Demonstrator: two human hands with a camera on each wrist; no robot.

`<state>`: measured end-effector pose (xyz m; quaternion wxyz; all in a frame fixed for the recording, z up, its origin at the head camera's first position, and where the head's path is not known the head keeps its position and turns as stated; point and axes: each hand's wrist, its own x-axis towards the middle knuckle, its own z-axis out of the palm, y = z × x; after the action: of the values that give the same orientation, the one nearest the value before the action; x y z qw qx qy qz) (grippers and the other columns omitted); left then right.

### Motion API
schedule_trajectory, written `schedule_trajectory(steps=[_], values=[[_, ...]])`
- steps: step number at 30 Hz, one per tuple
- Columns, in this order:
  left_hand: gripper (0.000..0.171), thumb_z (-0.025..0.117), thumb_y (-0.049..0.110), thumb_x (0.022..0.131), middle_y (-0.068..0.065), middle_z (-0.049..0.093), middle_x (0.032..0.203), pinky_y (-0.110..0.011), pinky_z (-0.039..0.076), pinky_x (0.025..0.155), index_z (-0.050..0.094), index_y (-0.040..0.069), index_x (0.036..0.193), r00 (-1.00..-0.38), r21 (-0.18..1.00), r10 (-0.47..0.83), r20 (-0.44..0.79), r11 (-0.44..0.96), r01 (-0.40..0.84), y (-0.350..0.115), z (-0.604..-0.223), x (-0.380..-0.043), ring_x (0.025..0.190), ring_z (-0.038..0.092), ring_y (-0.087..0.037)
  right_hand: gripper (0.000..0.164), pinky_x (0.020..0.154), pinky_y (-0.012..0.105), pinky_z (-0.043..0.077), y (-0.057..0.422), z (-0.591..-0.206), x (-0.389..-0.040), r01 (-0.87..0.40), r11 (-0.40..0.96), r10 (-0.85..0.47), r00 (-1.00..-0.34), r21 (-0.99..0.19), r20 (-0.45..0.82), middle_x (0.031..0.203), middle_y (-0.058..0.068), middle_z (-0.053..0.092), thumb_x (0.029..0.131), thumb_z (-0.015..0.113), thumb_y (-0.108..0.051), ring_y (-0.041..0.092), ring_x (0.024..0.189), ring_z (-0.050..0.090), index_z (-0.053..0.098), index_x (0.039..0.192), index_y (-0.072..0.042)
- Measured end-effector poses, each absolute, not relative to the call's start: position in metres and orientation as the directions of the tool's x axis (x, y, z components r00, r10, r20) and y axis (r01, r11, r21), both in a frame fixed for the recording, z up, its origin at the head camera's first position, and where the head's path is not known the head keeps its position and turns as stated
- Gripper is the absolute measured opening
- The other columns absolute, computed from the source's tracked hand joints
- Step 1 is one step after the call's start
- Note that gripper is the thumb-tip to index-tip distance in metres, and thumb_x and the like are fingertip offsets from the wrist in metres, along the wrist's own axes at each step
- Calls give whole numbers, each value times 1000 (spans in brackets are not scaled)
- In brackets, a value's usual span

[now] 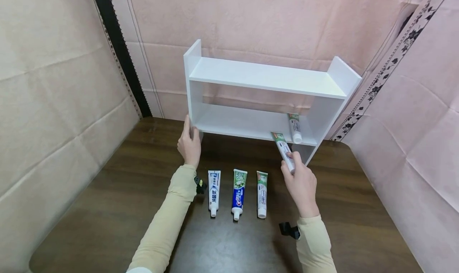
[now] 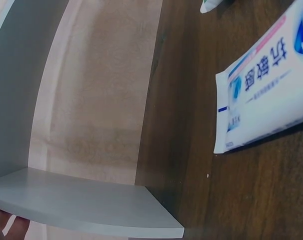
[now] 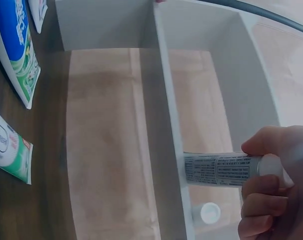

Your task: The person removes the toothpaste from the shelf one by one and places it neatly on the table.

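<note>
A white two-tier shelf (image 1: pixel 267 77) stands at the back of the table, and my left hand (image 1: pixel 190 147) grips the lower front of its left side panel. The left wrist view shows only fingertips (image 2: pixel 15 229) of that hand beside the panel. My right hand (image 1: pixel 300 183) pinches a green-and-white toothpaste tube (image 1: pixel 283 147) near its cap, crimped end towards the lower shelf board's front edge. Another green-and-white toothpaste tube (image 1: pixel 295 128) lies on that board at the right, its cap (image 3: pixel 210 213) facing forward.
In front of the shelf, three toothpaste tubes lie in a row on the brown table (image 1: pixel 222 249): a white-and-blue one (image 1: pixel 214 191), a blue-and-green one (image 1: pixel 238 191) and a green-and-white one (image 1: pixel 262 193). Pink cloth walls (image 1: pixel 258 22) enclose the table.
</note>
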<state>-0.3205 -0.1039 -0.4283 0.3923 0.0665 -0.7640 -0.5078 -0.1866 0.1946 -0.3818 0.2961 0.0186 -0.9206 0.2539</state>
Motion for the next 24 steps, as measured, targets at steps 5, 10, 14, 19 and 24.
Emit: schedule_trajectory(steps=[5, 10, 14, 19, 24], values=[[49, 48, 25, 98, -14, 72, 110, -36, 31, 59, 43, 39, 145, -673, 824, -506, 540, 482, 298, -106, -432, -320, 62, 46, -28, 27, 47, 28, 30, 201, -384, -161, -192, 839, 165, -801, -509, 575, 79, 20, 70, 90, 62, -15, 20, 51, 47, 62, 116, -11], [50, 48, 23, 96, -16, 68, 83, -35, 27, 56, 45, 36, 144, -660, 811, -503, 559, 498, 307, -107, -432, -321, 55, 36, -24, 24, 46, 28, 28, 208, -390, -143, -165, 846, 188, -798, -507, 572, 61, 11, 61, 88, 62, -10, 14, 47, 40, 65, 111, -12], [49, 47, 23, 97, -16, 67, 81, -36, 27, 55, 45, 37, 144, -658, 811, -503, 560, 493, 314, -107, -429, -322, 55, 36, -24, 23, 46, 31, 28, 215, -405, -145, -89, 865, 187, -855, -493, 483, 57, 8, 56, 87, 60, -12, 17, 47, 41, 64, 109, -15], [51, 48, 24, 96, -16, 71, 92, -36, 27, 56, 43, 40, 144, -672, 821, -502, 545, 484, 304, -106, -428, -324, 56, 37, -25, 24, 45, 32, 30, 227, -433, -153, -4, 883, 165, -934, -470, 317, 61, 9, 57, 87, 57, -16, 21, 48, 44, 62, 110, -13], [51, 48, 25, 96, -17, 69, 85, -36, 27, 56, 42, 45, 143, -671, 822, -507, 542, 488, 296, -105, -429, -322, 56, 35, -25, 34, 46, 32, 33, 227, -451, -153, 47, 888, 134, -978, -458, 160, 77, 18, 67, 92, 61, -26, 20, 52, 48, 57, 121, -9]])
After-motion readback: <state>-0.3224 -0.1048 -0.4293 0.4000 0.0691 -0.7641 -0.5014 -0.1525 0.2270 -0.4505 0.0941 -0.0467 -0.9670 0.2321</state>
